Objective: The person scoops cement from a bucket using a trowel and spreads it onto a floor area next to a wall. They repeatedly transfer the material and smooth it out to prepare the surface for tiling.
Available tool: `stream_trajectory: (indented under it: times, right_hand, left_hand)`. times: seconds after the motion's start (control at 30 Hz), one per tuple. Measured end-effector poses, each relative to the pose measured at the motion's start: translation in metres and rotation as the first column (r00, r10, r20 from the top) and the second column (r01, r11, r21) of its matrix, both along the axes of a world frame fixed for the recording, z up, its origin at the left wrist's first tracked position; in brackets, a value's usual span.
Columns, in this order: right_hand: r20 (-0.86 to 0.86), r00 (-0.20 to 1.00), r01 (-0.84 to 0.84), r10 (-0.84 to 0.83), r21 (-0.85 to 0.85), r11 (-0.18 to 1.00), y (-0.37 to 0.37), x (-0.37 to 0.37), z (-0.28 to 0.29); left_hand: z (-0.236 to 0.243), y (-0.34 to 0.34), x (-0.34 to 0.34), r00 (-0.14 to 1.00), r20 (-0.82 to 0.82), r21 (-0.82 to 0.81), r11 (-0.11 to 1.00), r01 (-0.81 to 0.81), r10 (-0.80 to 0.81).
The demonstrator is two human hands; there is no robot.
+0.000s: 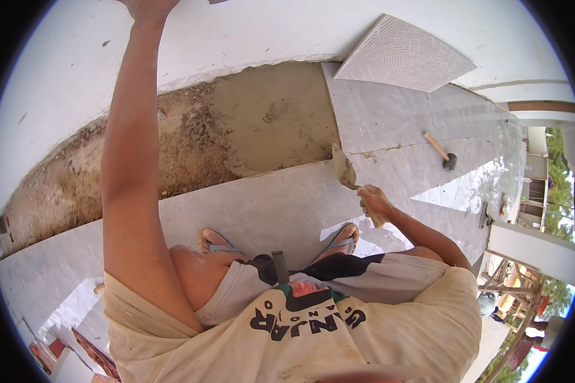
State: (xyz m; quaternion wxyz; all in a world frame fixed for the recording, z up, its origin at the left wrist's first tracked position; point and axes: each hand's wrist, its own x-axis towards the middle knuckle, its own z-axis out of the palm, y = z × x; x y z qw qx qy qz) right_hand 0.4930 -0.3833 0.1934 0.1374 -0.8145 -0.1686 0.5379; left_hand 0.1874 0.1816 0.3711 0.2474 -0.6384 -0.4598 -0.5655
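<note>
My right hand (pixel 375 203) is closed around the handle of a pointed trowel (pixel 344 167). Its mortar-smeared blade is at the joint between the laid grey tiles (pixel 262 196) and the wet mortar bed (pixel 281 115). The mortar lies smooth in a strip by the white wall (pixel 249 32), with rough bare soil (pixel 172 137) to its left. My left arm reaches far forward, and my left hand (pixel 150 5) is against the wall at the top edge. Its fingers are cut off by the picture's rim.
A large tile (pixel 406 54) with ridged mortar lines on its face leans on the wall at far right. On the tiles to the right lies a rubber mallet (pixel 449 161) with a wooden handle. My sandalled feet (pixel 345 241) stand on the tiles close to the mortar strip.
</note>
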Motion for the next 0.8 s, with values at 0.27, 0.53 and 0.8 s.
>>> stream_trajectory:
  times: [0.27, 0.53, 0.8]
  right_hand:
    - [0.445, 0.577, -0.619, 0.685, -0.309, 0.722, 0.023, 0.020, 0.023]
    - [0.418, 0.600, -0.580, 0.682, -0.360, 0.730, 0.015, 0.032, 0.006]
    - [0.126, 0.954, -0.235, 0.272, -0.249, 0.940, 0.032, 0.018, 0.020]
  left_hand:
    - [0.004, -0.003, 0.002, 1.000, 0.018, -0.017, 1.000, -0.003, 0.003]
    - [0.000, 0.002, 0.001, 1.000, 0.000, 0.020, 0.999, -0.027, 0.027]
    - [0.000, 0.005, 0.001, 0.999, 0.008, 0.055, 0.998, -0.040, 0.039]
